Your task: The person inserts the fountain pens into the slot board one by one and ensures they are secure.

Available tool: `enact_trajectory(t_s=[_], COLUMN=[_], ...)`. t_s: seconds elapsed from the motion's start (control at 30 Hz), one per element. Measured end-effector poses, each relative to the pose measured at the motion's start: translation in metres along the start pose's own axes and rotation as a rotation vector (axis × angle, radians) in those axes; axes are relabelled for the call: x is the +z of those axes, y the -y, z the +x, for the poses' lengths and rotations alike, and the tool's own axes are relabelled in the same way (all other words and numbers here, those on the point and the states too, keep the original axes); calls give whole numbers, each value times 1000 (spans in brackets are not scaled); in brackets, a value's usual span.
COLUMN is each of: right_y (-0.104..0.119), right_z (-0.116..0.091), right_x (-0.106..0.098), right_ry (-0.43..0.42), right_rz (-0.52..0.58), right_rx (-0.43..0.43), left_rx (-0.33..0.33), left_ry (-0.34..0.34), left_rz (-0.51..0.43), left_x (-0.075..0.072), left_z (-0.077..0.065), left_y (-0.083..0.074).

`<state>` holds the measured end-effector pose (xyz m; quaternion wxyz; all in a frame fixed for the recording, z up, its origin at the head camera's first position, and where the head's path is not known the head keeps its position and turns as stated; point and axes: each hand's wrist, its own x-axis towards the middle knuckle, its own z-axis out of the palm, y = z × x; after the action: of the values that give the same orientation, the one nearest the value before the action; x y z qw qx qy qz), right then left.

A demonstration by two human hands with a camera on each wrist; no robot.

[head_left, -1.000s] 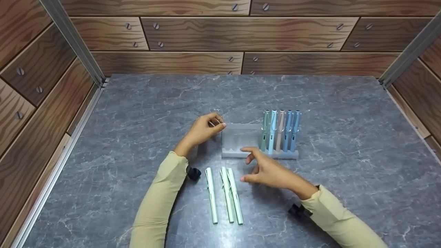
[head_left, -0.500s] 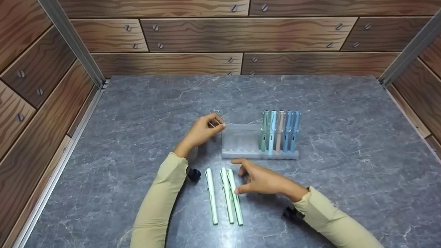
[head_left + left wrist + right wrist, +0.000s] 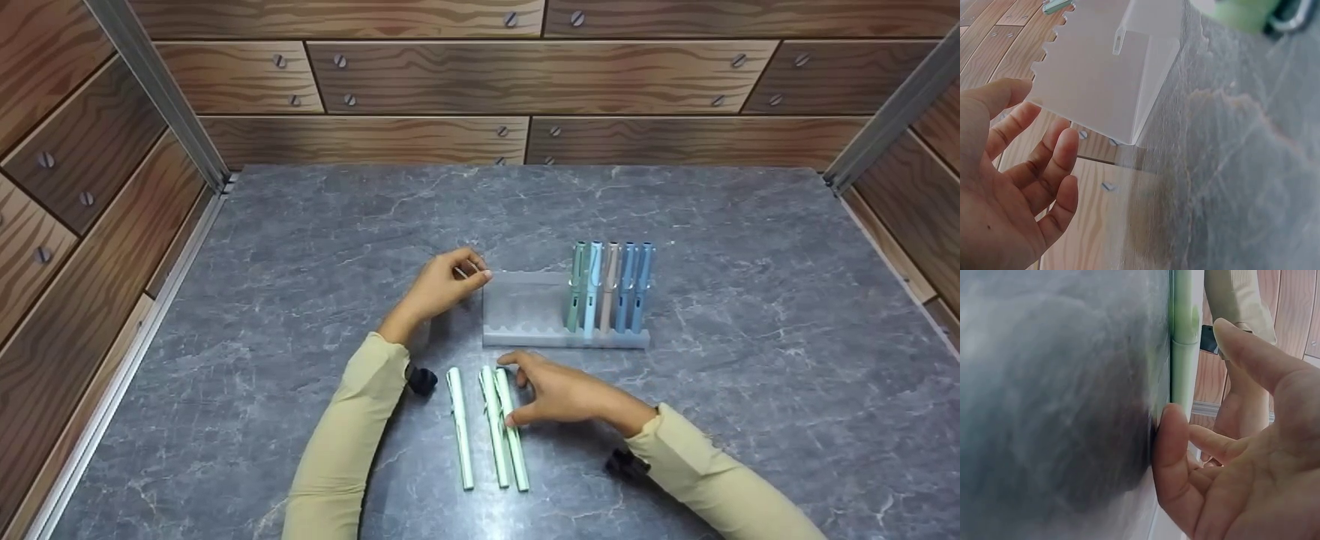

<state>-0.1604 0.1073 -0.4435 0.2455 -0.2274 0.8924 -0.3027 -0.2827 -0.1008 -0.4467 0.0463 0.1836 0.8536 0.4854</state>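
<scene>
Nearest you, on the tabletop (image 3: 585, 487): three pale-green pens (image 3: 495, 427), long axes near-to-far, clip ends pointing away, slightly leftward. Your right hand (image 3: 562, 391): fingers parted, unclenched, at the rightmost pen (image 3: 516, 450); a second ago, farther off by the clear rack (image 3: 525, 304). Your left hand (image 3: 442, 285): pinching that rack's upper left corner.

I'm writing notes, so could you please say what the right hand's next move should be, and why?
Perhaps the right hand should pinch the rightmost loose pen: thumb and forefinger are close to it, and the rack has vacant notches.
</scene>
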Motion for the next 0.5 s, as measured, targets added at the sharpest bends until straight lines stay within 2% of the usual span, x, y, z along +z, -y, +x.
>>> enact_trajectory(t_s=[0.2, 0.5], right_y=[3, 4], right_z=[2, 3], right_x=[2, 5], right_ry=[6, 10], right_rz=[-47, -93], right_rx=[43, 47], left_rx=[-4, 8], left_ry=[-2, -11], left_rz=[4, 5], left_x=[0, 1], left_z=[0, 0], left_y=[0, -1])
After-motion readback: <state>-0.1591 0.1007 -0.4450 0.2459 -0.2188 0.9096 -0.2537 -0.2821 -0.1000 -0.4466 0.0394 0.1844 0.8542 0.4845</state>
